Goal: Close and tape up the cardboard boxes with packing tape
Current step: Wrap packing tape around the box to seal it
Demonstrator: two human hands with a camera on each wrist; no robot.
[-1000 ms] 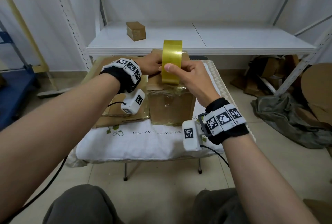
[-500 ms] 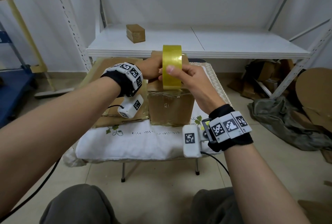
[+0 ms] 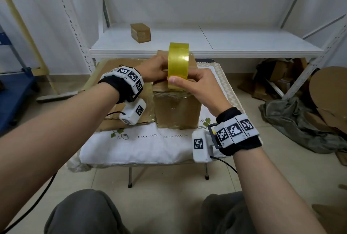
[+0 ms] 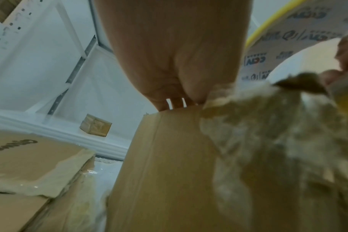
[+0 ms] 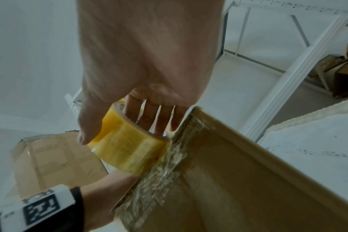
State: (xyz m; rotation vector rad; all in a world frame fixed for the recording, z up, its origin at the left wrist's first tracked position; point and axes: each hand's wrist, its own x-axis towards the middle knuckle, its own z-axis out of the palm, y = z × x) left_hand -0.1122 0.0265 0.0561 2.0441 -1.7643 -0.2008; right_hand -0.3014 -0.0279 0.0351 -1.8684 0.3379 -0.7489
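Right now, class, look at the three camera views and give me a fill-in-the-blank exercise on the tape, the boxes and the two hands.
1. The right hand holds a roll of tape whose colour is ____.
2. The roll stands on edge on top of the ____ box on the small table.
3. A smaller box sits on the white ____ behind the table.
4. The left hand is on the ____ side of the roll.

Missing words: yellow; cardboard; shelf; left

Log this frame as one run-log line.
phase: taping | right hand: grips yellow tape roll upright on cardboard box | left hand: at box top beside roll, grip unclear | box: crinkled tape on front
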